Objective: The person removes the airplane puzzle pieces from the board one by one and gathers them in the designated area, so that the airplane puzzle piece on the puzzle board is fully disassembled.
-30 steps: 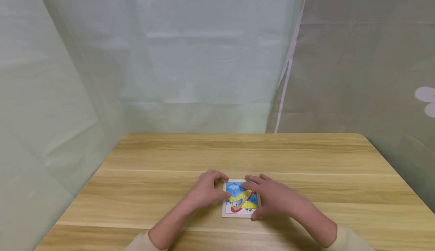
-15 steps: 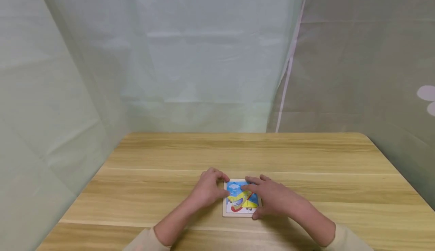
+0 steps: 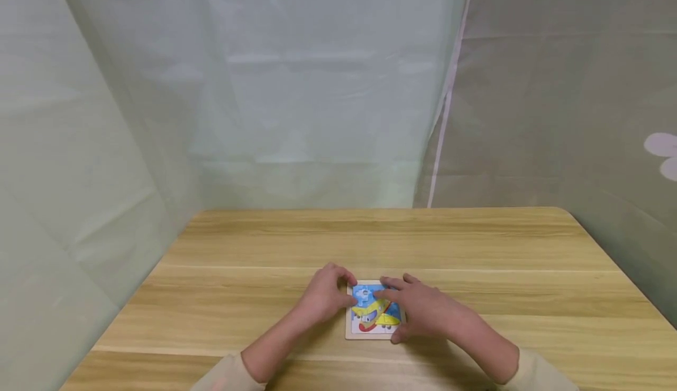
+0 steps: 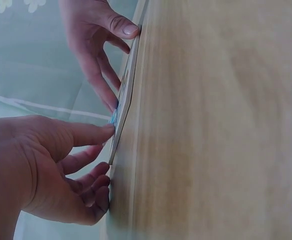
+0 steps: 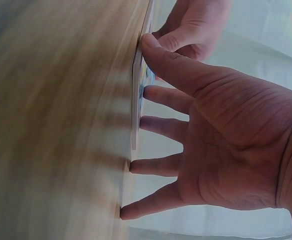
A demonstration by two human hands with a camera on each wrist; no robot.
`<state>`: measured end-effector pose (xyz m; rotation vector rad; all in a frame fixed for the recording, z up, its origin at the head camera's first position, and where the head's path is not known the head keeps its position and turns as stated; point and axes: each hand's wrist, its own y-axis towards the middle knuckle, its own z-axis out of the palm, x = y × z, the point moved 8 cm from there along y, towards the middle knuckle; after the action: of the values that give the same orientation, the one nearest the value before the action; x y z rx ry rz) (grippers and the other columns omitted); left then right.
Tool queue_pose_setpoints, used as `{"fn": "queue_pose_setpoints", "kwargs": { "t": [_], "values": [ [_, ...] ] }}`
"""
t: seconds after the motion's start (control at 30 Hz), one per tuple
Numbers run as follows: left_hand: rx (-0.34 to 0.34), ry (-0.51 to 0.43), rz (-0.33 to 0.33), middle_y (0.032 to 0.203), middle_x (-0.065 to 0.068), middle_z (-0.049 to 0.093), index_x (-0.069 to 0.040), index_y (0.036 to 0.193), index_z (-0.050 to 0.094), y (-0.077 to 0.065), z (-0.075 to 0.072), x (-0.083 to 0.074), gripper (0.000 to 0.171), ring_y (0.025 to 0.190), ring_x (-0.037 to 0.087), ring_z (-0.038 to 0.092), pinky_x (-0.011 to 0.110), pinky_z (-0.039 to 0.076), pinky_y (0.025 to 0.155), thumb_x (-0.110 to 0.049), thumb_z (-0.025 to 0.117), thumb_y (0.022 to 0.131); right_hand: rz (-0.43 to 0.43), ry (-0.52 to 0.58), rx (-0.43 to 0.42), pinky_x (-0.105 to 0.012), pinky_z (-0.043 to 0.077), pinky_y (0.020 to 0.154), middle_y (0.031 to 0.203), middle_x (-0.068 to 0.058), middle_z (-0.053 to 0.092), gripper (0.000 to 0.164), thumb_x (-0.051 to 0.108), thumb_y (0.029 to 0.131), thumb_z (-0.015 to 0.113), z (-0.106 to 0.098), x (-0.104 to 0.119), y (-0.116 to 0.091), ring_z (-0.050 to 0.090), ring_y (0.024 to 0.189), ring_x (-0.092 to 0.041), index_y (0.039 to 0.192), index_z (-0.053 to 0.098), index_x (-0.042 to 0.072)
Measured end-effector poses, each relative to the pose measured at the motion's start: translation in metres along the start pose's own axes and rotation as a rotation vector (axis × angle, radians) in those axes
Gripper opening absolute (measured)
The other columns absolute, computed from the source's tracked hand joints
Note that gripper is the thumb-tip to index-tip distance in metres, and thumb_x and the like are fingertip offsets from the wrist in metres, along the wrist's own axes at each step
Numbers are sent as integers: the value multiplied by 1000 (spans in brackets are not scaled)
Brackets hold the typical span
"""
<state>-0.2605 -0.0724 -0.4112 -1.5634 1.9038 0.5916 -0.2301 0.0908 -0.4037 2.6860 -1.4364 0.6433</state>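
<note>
A square jigsaw puzzle (image 3: 376,321) in a pale frame lies flat on the table, showing a yellow and red cartoon plane on blue. A light blue and white piece (image 3: 364,295) near its far left corner looks uneven, with a small dark spot. My left hand (image 3: 321,298) holds that corner with curled fingers, the thumb on the picture and the index finger at the far edge. In the left wrist view its other fingers touch the table. My right hand (image 3: 431,308) spreads over the right side, thumb at the near edge, two fingertips on the puzzle, hiding part of it.
The wood-grain table (image 3: 254,244) extends around the puzzle on all sides. Pale cloth sheets (image 3: 317,97) hang behind it and on the left, with a darker grey sheet (image 3: 529,103) at the right.
The cloud area near the puzzle's far left corner looks different now, with a whitish piece outline and a dark spot. Both hands stay almost where they were.
</note>
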Motion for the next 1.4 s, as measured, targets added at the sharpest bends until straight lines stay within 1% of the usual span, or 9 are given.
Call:
{"fn": "queue_pose_setpoints", "kwargs": {
  "t": [0.1,0.17,0.27,0.37,0.5,0.67,0.83,1.0,1.4],
  "values": [
    [-17,-13,2,109,8,60,-11,93,69,0,-2,0,23,110,31,56,54,44,101,-9,86,78,-4,1,-3,-81,39,85,157,-5,42,79,38,72,92,0,1,0,35,139,-52,142,59,21],
    [-25,-35,0,105,7,62,-9,94,69,0,-3,1,24,101,29,58,50,48,93,-8,86,78,-7,0,-6,-81,38,84,157,-5,42,79,37,72,92,-1,2,0,35,139,-52,142,59,21],
    [-20,-82,7,94,4,63,-7,96,67,1,-4,1,25,87,21,59,39,53,79,-6,85,79,-10,-1,-7,-81,38,84,157,-5,42,79,37,72,92,-1,2,1,35,138,-52,142,59,20],
    [1,-169,15,83,2,64,-4,98,66,1,-4,3,26,76,16,59,30,52,67,-2,83,80,-16,-6,-4,-81,39,84,157,-5,42,79,37,73,91,0,3,2,36,138,-52,142,59,20],
    [27,-287,-6,80,2,66,-3,102,64,1,-6,10,26,72,16,61,29,51,61,2,80,82,-14,-14,2,-80,40,84,157,-5,41,79,38,74,91,1,3,3,36,138,-52,143,58,20],
    [38,-349,-46,84,4,68,-5,106,65,0,-10,23,27,71,17,61,32,51,60,0,79,83,0,-18,7,-80,39,85,157,-4,41,79,39,73,91,0,2,4,35,139,-51,143,58,22],
    [25,-407,-80,84,5,69,-4,109,66,-3,-16,36,29,71,17,63,33,54,62,1,77,83,10,-17,9,-81,38,85,157,-4,41,79,38,73,91,0,2,4,35,140,-51,143,58,22],
    [2,-449,-79,83,8,68,-1,110,67,-7,-25,43,28,72,19,64,34,56,65,4,76,84,13,-11,8,-81,38,86,157,-3,41,78,36,73,92,0,1,4,34,140,-51,143,59,22],
    [-37,-448,-107,82,8,68,1,109,66,-12,-45,67,30,73,18,62,31,53,66,6,76,81,-4,-9,7,-77,42,86,157,-6,41,78,36,74,91,0,1,2,34,139,-52,143,58,19]
  ]
}}
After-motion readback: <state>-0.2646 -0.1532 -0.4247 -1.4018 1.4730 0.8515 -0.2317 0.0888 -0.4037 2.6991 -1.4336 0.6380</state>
